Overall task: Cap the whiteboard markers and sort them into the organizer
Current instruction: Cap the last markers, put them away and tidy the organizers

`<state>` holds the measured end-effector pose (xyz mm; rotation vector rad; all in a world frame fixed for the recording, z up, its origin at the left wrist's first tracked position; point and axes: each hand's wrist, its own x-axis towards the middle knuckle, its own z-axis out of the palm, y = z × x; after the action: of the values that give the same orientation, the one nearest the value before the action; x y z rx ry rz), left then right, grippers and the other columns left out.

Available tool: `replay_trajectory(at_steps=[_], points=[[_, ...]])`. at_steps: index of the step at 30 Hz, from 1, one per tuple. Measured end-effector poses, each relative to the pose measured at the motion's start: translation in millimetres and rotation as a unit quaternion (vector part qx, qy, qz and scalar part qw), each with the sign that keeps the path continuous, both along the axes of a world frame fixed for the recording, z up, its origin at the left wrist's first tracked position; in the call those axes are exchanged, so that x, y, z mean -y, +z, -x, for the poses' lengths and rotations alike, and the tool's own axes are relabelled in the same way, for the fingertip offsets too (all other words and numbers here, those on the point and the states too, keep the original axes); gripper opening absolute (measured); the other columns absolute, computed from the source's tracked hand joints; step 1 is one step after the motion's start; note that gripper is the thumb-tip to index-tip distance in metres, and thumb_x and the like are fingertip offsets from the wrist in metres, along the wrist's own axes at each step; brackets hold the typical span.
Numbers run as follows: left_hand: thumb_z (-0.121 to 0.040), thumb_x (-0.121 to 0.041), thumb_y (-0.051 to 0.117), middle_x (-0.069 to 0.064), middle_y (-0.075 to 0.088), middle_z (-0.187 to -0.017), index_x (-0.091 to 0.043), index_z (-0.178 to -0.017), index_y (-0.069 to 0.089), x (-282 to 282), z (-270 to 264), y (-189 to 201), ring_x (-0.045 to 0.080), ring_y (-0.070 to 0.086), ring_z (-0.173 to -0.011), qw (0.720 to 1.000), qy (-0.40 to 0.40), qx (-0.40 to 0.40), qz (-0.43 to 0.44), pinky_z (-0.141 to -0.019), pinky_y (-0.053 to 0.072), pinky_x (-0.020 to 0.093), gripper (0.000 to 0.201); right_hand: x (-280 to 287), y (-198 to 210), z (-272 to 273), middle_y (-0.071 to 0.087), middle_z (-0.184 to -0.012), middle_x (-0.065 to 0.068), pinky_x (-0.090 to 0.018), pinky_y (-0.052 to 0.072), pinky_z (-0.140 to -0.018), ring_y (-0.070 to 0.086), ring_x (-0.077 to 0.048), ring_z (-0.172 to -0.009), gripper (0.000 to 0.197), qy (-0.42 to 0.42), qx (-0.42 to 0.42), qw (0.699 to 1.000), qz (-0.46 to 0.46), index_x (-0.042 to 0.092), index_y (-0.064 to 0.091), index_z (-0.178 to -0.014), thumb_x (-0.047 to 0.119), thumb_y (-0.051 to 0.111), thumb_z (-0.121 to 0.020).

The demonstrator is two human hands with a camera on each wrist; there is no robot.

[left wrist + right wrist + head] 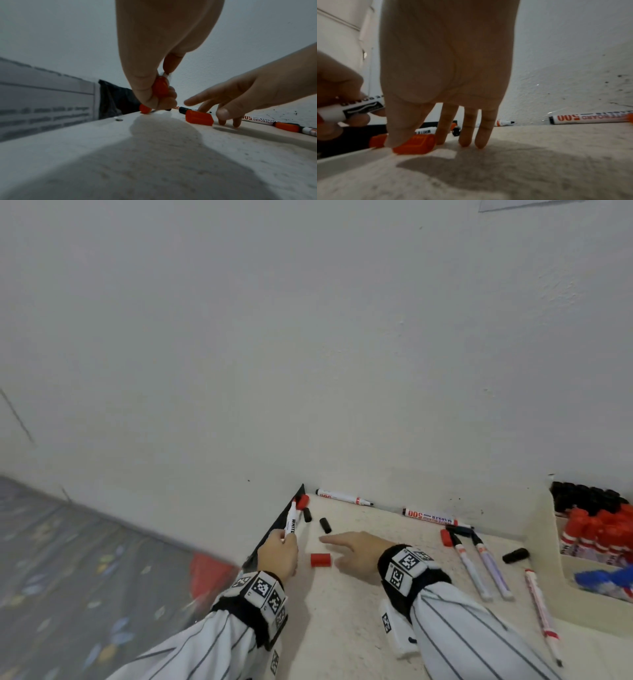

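My left hand [284,542] grips a white whiteboard marker [292,520] by its near end, which is red [160,88]. The marker's far end points toward the table's back left corner, next to a loose red cap [302,502]. My right hand [330,551] is open, its fingers [467,135] straight and touching the table. Its thumb is at a second red cap [320,559] [199,119] [416,146] lying between my two hands. The beige organizer [544,546] at the right holds black, red and blue capped markers.
Two black caps [325,525] lie beyond my right hand. Two markers [342,496] [431,516] lie along the wall. Right of my right wrist are three uncapped markers [469,570], a red cap [446,537] and a black cap [515,555]. The table edge drops off at the left.
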<state>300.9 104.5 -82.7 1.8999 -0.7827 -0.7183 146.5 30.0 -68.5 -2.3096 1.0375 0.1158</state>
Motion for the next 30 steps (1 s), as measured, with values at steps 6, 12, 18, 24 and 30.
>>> replay_trajectory(at_steps=[6, 12, 18, 24, 30], points=[[-0.096, -0.023, 0.034, 0.012, 0.058, -0.089, -0.013, -0.083, 0.049, -13.8, -13.2, -4.4, 0.024, 0.048, -0.079, 0.991, -0.058, 0.102, -0.071, -0.07, 0.037, 0.029, 0.022, -9.1, -9.3, -28.4, 0.049, -0.111, -0.001, -0.027, 0.041, -0.083, 0.049, -0.018, -0.098, 0.02, 0.005, -0.025, 0.996, 0.085, 0.025, 0.054, -0.101, 0.025, 0.063, -0.083], [-0.096, -0.029, 0.046, 0.008, 0.064, -0.107, -0.015, -0.114, 0.062, -21.0, -7.1, -7.3, 0.023, 0.057, -0.102, 0.974, -0.157, 0.147, -0.076, -0.08, 0.04, 0.024, 0.027, -4.4, 0.7, -13.7, 0.059, -0.096, -0.003, -0.024, 0.045, -0.069, 0.056, -0.018, -0.081, 0.011, -0.156, 0.182, 0.969, 0.061, 0.015, 0.049, -0.1, 0.018, 0.055, -0.092], [-0.095, -0.029, 0.049, 0.0, 0.063, -0.107, -0.018, -0.117, 0.06, -23.5, 10.2, -6.2, 0.012, 0.052, -0.093, 0.975, -0.165, 0.143, -0.031, -0.08, 0.038, 0.019, 0.027, 5.6, 5.9, 15.1, 0.043, -0.103, 0.002, -0.008, 0.039, -0.067, 0.047, -0.014, -0.098, 0.021, -0.148, 0.198, 0.967, 0.066, 0.018, 0.062, -0.107, 0.011, 0.061, -0.087], [-0.092, -0.028, 0.054, -0.006, 0.062, -0.098, -0.023, -0.115, 0.062, -24.8, 31.0, -0.4, 0.008, 0.055, -0.088, 0.966, -0.221, 0.132, -0.004, -0.065, 0.036, 0.005, 0.024, -5.4, 6.5, 38.7, 0.061, -0.094, 0.007, -0.011, 0.045, -0.076, 0.058, -0.009, -0.091, 0.029, -0.148, 0.278, 0.949, 0.009, 0.026, 0.061, -0.097, 0.005, 0.07, -0.079], [-0.086, -0.024, 0.064, -0.009, 0.064, -0.093, -0.022, -0.11, 0.067, -26.8, 43.2, 4.4, 0.005, 0.057, -0.082, 0.97, -0.215, 0.109, 0.031, -0.064, 0.038, 0.006, 0.024, -9.8, 9.1, 54.6, 0.066, -0.095, 0.003, -0.02, 0.052, -0.083, 0.063, -0.012, -0.093, 0.032, -0.136, 0.316, 0.938, -0.045, 0.025, 0.061, -0.099, -0.003, 0.06, -0.084]])
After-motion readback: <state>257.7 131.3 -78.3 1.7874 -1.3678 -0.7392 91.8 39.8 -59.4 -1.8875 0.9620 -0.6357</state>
